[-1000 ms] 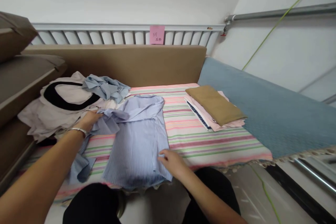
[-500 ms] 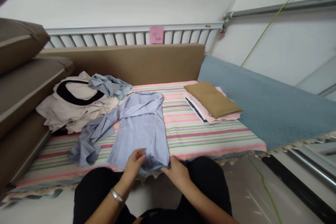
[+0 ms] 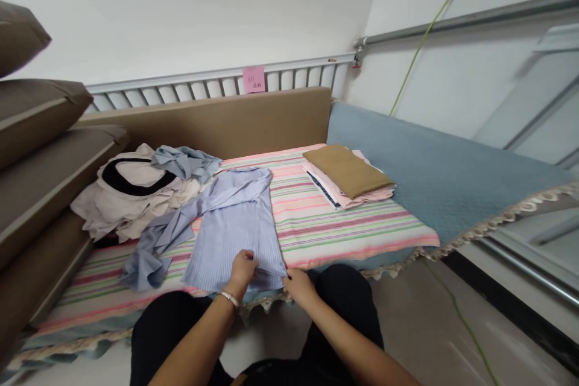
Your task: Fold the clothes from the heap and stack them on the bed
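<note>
Fingers of both hands at the near hem of a blue striped shirt (image 3: 228, 232). Left hand (image 3: 243, 268): fingertips drawn together, seem to pinch a bit of fabric just above the hem; exact grip partly hidden. Right hand (image 3: 299, 287): thumb and fingers pinching the shirt's near right corner.

Shirt lies on a striped sheet (image 3: 353, 232), directly in front of the person, body mostly flat, near edge by the knees. One sleeve (image 3: 174, 226) trails off to the left, rumpled, cuff end bunched; more fabric lies folded across the upper part.

Handling, judged by look: light, thin, soft, floppy, no stiffness of its own; not fragile, but creases easily and may slide a little on the sheet. Best held by hem corners and side seams, pinched between thumb and fingertips; a grab mid-panel would bunch it. Loose sleeve could drag or twist if only the hem is pulled.

Around it: heap of cream garments (image 3: 94, 202) to the left, with a black band (image 3: 108, 174) showing, and a crumpled light blue garment (image 3: 185, 161) beside it. Right of the shirt, well apart, a stack of folded clothes: brown folded garment (image 3: 347, 170) on top, pink one (image 3: 384, 193) beneath.
</note>
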